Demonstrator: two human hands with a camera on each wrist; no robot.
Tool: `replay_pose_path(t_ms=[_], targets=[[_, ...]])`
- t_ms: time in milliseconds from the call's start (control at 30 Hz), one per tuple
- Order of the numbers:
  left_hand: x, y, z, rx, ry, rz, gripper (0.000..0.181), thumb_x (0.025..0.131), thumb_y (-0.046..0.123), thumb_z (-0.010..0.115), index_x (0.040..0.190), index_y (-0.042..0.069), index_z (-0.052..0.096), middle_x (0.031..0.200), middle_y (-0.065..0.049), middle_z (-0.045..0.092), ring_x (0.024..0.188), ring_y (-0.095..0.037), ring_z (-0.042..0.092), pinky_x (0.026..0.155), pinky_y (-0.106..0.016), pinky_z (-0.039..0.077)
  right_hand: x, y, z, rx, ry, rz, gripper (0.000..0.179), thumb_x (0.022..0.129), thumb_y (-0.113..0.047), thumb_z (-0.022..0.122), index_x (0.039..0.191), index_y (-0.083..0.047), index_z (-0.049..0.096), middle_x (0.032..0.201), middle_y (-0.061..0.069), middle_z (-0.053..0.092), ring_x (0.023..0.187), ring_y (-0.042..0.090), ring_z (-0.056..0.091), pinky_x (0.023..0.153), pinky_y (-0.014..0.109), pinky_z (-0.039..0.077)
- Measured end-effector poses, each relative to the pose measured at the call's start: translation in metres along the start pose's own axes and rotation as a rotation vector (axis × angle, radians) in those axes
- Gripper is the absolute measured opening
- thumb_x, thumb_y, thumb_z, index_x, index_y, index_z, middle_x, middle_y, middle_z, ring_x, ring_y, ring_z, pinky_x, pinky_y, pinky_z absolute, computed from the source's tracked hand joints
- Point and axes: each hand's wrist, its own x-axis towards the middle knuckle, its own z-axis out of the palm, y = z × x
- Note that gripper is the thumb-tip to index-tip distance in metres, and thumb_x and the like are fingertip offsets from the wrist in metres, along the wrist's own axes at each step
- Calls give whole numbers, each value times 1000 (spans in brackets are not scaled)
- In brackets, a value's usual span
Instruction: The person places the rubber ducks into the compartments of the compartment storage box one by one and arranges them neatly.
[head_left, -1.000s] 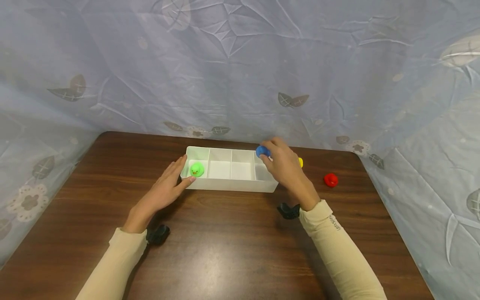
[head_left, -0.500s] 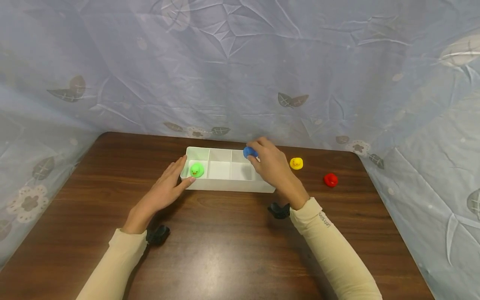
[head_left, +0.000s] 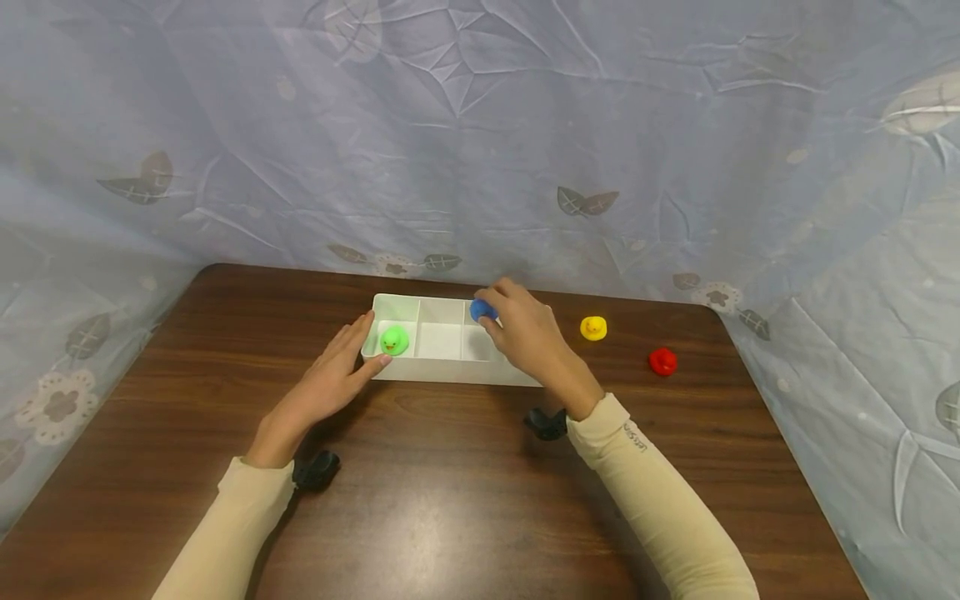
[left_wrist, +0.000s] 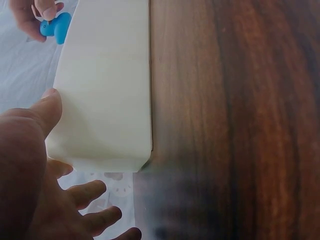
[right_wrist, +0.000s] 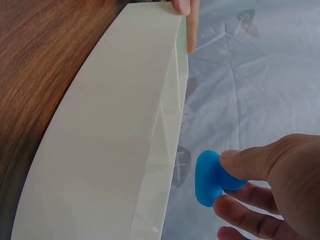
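Note:
A blue rubber duck (right_wrist: 209,177) is pinched between thumb and fingers of my right hand (head_left: 525,332), above the right half of a white divided tray (head_left: 450,371). In the left wrist view the blue duck (left_wrist: 61,27) shows just past the tray's rim. My left hand (head_left: 327,377) rests against the tray's left end, its fingers extended and its thumb on the front rim. A green rubber duck (head_left: 393,340) sits in the leftmost compartment. My right hand hides the tray's right end.
To the right of the tray, a yellow duck (head_left: 593,328) and a red duck (head_left: 662,362) lie on the dark wooden table (head_left: 420,500). A patterned cloth (head_left: 465,150) hangs behind the table's back edge.
My right hand has carried the blue duck leftward over the tray, bringing the yellow duck into full view. The left hand and the tray have stayed in place.

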Motion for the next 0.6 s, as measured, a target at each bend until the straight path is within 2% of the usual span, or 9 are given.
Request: replay_pose_path(t_ms=[333,600], targets=[[1,-3,2,0,-3,-20,88,112,54,48,173,13,1,181,-18,6,168,-46,3,136,-64,6,5,-14,4,19,-24,-14,35,103,-19,74,136,-10,71,129,9,69,116,25,71,93,41,65],[1,-2,2,4,11,-26,87,111,53,50,174,15,2,180,-23,8,166,-52,5,133,-71,9,11,-25,10,20,-31,-19,36,102,-21,75,136,-10,71,128,9,70,117,26,71,92,44,65]])
